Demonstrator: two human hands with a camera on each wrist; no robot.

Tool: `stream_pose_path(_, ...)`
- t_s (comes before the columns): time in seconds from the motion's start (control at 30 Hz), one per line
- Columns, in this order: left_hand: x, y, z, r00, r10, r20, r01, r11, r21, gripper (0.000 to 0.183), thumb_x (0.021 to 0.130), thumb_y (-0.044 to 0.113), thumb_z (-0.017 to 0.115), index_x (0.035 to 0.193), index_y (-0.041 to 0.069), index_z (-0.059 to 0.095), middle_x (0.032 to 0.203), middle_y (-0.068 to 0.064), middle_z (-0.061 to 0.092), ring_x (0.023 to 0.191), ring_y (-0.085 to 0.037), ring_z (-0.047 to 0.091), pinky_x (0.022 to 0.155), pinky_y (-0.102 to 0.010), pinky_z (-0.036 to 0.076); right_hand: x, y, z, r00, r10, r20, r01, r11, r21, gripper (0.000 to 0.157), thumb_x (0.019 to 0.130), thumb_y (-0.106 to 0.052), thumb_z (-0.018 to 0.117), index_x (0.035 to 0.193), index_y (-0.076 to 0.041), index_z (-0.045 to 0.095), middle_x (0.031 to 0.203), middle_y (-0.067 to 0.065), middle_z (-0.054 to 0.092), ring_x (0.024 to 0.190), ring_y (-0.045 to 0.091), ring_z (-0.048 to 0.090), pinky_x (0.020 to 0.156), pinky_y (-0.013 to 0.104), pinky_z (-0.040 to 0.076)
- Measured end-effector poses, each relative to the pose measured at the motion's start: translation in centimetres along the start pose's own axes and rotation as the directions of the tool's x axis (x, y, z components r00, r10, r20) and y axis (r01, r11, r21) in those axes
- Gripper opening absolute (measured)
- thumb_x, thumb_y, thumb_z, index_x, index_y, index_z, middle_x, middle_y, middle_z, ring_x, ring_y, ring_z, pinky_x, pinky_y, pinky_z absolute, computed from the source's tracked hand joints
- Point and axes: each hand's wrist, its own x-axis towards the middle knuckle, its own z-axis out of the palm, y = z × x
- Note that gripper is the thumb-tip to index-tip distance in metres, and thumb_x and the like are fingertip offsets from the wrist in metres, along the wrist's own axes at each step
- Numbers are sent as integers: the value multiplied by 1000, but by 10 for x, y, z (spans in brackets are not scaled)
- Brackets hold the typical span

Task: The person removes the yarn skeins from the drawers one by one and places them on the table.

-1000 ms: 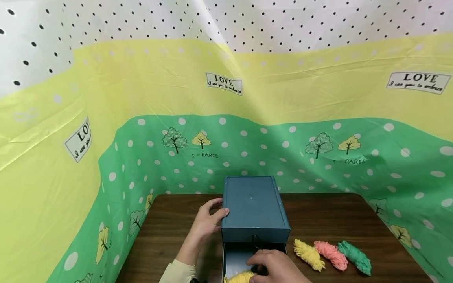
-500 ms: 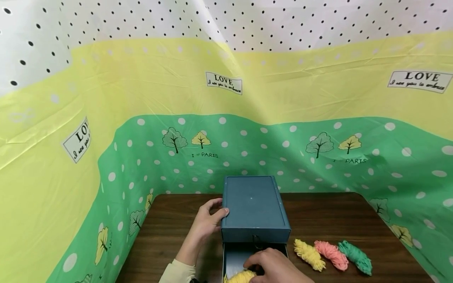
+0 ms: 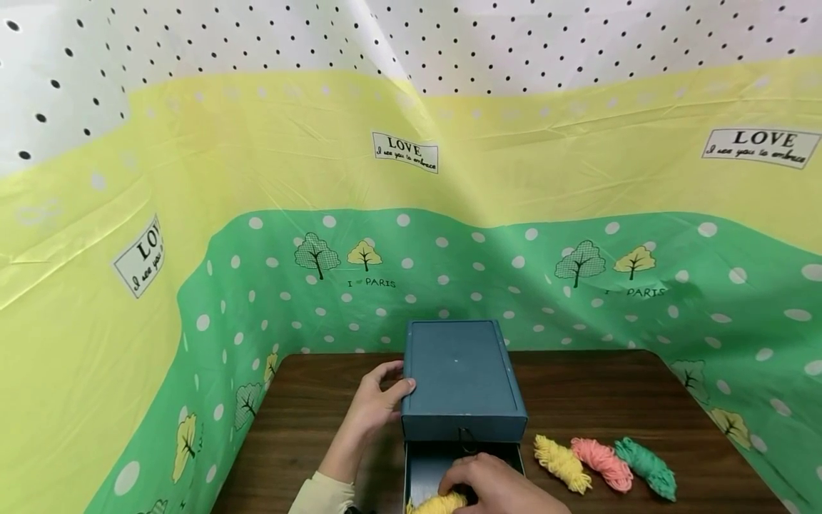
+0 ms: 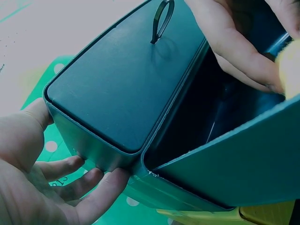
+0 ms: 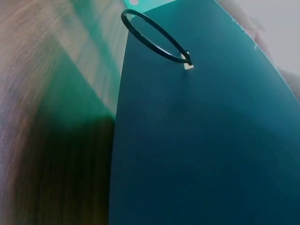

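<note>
A blue two-drawer box [image 3: 457,368] stands on the table, its lower drawer [image 3: 424,467] pulled out towards me. My left hand [image 3: 379,401] holds the box's left side, thumb over the top edge and fingertips against the side wall. Inside the drawer, my right hand [image 3: 494,485] has curled fingers on a yellow yarn skein [image 3: 435,505], partly cut off by the frame's bottom. The left wrist view shows the right fingers touching the yellow yarn [image 4: 291,68]. A black loop pull [image 4: 161,23] hangs on the upper drawer's front. The right wrist view shows the lower drawer's front [image 5: 187,140] with another loop [image 5: 152,37].
Right of the box, a yellow skein [image 3: 561,464], a pink skein [image 3: 601,464] and a green skein [image 3: 645,467] lie side by side on the dark wood table [image 3: 308,428]. A patterned green and yellow cloth [image 3: 449,285] hangs behind and around the table.
The right hand's fingers have shifted slightly left and closed in on the yellow yarn skein in the drawer. The left hand and the box have stayed put.
</note>
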Motion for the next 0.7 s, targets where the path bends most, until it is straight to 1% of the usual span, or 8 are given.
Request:
stream_pose_path(0.1,0,0,1,1000,1,0,-1,1000,-2,61,96,27,74,147,3,51,134,-23,51,93,-23,69,74,-42,62,-1,0,-2,1000,-19,-15,19,999,-46,21,97,-27,73,116,-20,74,109,-14,71,98,-3,63,79,24,55)
stream_pose_path(0.27,0,0,1,1000,2,1,-2,1000,-1,61,96,28,74,148,3,50,136,-23,51,94,-23,69,75,-42,62,-4,-3,-4,999,-33,-35,30,998,-61,21,97,-25,73,117,-20,73,109,-14,71,99,-1,62,80,24,55)
stream_pose_path(0.43,-1,0,1,1000,-1,-2,1,1000,-4,62,96,28,73,148,3,50,137,-22,51,95,-23,69,76,-42,62,-8,-8,-8,997,-38,-60,33,996,-88,20,97,-26,73,116,-22,73,109,-15,70,99,-2,62,79,24,55)
stream_pose_path(0.57,-1,0,0,1000,-3,-4,3,1000,-6,62,96,28,73,148,3,50,137,-23,51,94,-23,69,75,-42,62,-13,-11,-11,997,-31,-74,26,997,-67,19,98,-26,72,117,-21,73,109,-15,70,99,-1,62,78,25,55)
stream_pose_path(0.7,-1,1,0,1000,-6,1,6,1000,-10,62,96,28,73,148,3,50,137,-23,50,93,-23,69,75,-42,62,-21,-13,-12,991,-81,-110,76,996,-54,19,100,-25,70,117,-17,72,109,-9,70,98,1,63,77,26,56)
